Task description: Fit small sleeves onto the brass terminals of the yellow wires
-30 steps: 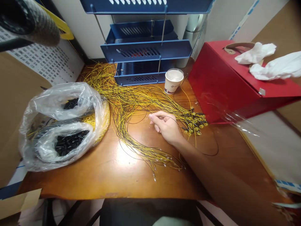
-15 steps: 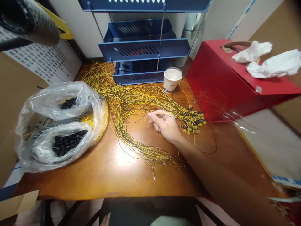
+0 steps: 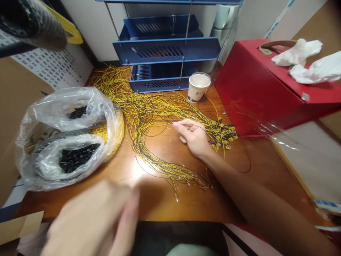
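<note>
My right hand (image 3: 195, 138) is closed in a pinch, with a thin wire running through its fingertips. Behind and around it spreads a tangle of yellow and black wires (image 3: 149, 103) on the wooden table. Just right of the hand, many wires finish in black ends with yellow rings (image 3: 225, 135). A second bunch of wire ends (image 3: 183, 174), with small clear tips, fans toward the table's near side. My left hand (image 3: 96, 217) is low in front of the table edge, smeared by motion, so its fingers cannot be read.
At left stands a clear plastic bag (image 3: 26, 153) with black sleeves (image 3: 78, 158) and yellow rings (image 3: 101, 131). Blue tray racks (image 3: 165, 49) stand at the back, a paper cup (image 3: 198, 87) beside them. A red box (image 3: 255, 81) with tissues on top occupies the right.
My left hand has come up into view at the lower left. My right hand keeps its pinch on the wire; the whole view has shifted slightly.
</note>
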The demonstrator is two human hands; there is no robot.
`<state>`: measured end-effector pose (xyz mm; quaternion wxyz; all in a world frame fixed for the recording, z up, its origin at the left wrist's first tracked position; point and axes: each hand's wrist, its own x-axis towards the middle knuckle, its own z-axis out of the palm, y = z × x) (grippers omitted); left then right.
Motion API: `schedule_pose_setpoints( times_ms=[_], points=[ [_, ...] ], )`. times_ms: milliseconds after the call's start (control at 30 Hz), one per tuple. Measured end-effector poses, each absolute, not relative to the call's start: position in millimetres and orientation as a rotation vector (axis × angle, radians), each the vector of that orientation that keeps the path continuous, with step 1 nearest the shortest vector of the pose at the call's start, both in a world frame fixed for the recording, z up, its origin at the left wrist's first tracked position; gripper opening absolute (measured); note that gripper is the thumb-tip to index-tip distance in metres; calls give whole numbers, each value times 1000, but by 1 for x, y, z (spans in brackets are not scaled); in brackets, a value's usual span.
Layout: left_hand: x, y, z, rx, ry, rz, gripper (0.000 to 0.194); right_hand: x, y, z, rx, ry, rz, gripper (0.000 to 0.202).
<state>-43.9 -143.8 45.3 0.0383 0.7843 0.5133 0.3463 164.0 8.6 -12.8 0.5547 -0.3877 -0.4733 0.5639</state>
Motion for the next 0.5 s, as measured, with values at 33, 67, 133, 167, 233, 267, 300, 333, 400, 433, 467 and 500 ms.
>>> schedule_pose_setpoints(
  times_ms=[33,67,133,167,233,267,300,333,400,433,467,500],
  points=[
    [-38,-119,49,2539,1642,1115,11,164,10,-13,-917,-1109,1337,26],
    [-32,-93,51,2651,1593,1233,15,164,11,-14,-917,-1093,1345,26],
    [-19,-45,46,2644,1510,1126,14,164,13,-16,-917,-1052,1367,28],
    [-13,-26,41,2598,1502,1043,11,164,14,-17,-918,-1030,1377,29],
    [-3,-1,27,2543,1459,874,38,164,16,-18,-917,-986,1384,30],
    [0,6,20,2544,1418,836,45,164,16,-19,-914,-970,1381,30],
    [2,10,14,2542,1389,852,46,164,17,-19,-913,-963,1371,30],
    [4,12,8,2542,1357,902,43,164,18,-19,-910,-964,1357,30],
    [4,13,1,2517,1307,1062,31,163,18,-19,-903,-979,1338,28],
    [4,13,-2,2498,1286,1140,26,163,18,-19,-901,-983,1333,28],
    [4,13,-3,2481,1269,1208,23,162,18,-18,-897,-984,1330,27],
    [4,13,-4,2469,1253,1258,21,162,18,-18,-893,-982,1330,27]
  ],
)
